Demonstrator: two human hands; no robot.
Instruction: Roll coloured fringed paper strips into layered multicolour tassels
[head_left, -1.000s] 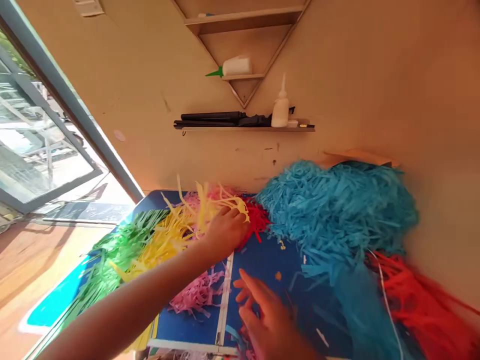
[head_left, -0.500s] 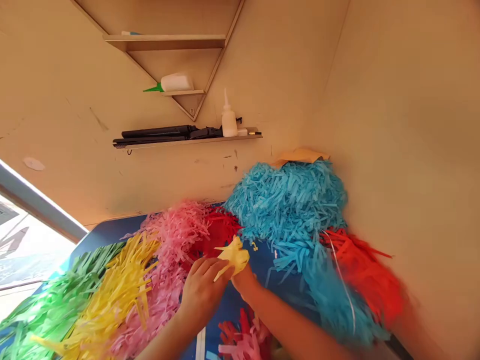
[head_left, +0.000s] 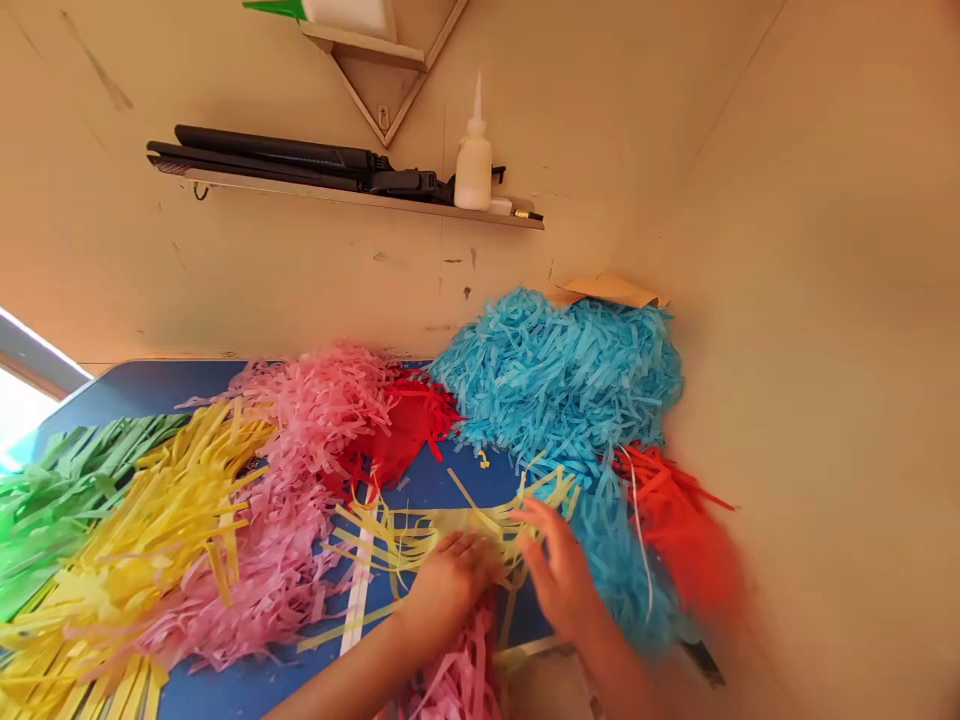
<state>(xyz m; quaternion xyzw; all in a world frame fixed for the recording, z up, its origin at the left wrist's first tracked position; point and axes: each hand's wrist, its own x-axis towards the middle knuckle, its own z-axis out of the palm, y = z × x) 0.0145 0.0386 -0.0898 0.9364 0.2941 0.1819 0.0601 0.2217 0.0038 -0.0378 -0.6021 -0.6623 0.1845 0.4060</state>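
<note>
A fringe of yellow paper strips lies spread on the blue table in front of me. My left hand rests on its near edge with the fingers curled down onto the strips. My right hand is just to the right, fingers stretched out and blurred, touching the right end of the same fringe. Pink strips lie below my left wrist.
Heaps of cut paper ring the table: green and yellow at left, pink, red, a tall blue pile and orange-red by the right wall. A shelf holds a glue bottle.
The small yellow bundle held up between both hands has come down and now lies spread flat on the table. Both hands dropped with it. The view tilted down and left.
</note>
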